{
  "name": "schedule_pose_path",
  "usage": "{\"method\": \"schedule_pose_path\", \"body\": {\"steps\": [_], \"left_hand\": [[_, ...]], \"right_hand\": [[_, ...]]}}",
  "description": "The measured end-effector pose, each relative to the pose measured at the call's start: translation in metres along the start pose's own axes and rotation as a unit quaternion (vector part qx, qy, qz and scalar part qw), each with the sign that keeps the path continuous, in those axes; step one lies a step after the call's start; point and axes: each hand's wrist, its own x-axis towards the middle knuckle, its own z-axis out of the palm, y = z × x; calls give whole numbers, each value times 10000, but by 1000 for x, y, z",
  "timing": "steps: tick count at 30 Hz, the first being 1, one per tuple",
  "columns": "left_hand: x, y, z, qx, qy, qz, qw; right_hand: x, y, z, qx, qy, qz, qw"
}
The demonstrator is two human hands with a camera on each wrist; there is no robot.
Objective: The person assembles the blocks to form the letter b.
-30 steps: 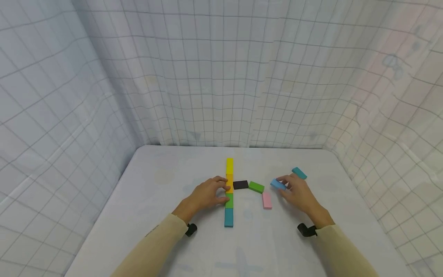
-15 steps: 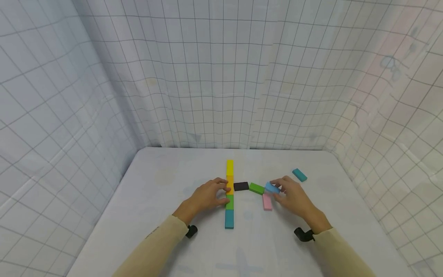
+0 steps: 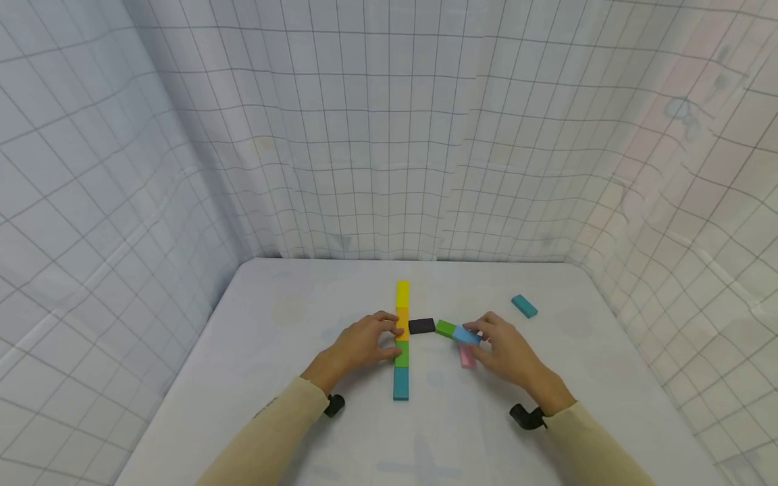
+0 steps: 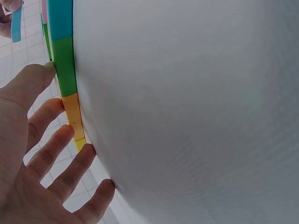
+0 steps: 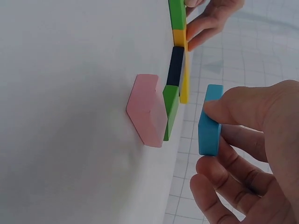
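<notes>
My right hand (image 3: 509, 349) pinches a light blue block (image 5: 209, 137) between thumb and fingers. In the right wrist view that block is raised off the table. From the head view it overlaps the right part of a green block (image 3: 445, 329) and the far end of a pink block (image 5: 145, 109). My left hand (image 3: 363, 341) rests beside a straight column of blocks, its fingers spread and only slightly bent. Its thumb touches the column's green block (image 4: 64, 65), and fingertips reach the orange block (image 4: 73, 114). A yellow block (image 3: 402, 293) and a teal block (image 3: 401, 383) form the column's ends.
A black block (image 3: 422, 326) lies crosswise between the column and the loose green block. Farther right on the white table (image 3: 292, 290) is another teal block (image 3: 525, 306). Gridded white curtains (image 3: 377, 169) hang behind the table and on both sides.
The right hand has moved left with the light blue block, from right of the green block to over it and the pink one. The left hand stays in place.
</notes>
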Motion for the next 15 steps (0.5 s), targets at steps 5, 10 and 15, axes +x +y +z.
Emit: {"method": "schedule_pose_path", "body": {"steps": [5,10,15], "left_hand": [[-1,0,-1,-52,19,43,10000],[0,1,-2,-14,-18,28,10000],[1,1,-2,13,-30,18,10000]], "right_hand": [[-2,-7,1,-56,-138,-6,9999],[-4,-14,3,-1,-192,-153,9997],[-5,-20,6,-3,-319,-225,9992]]}}
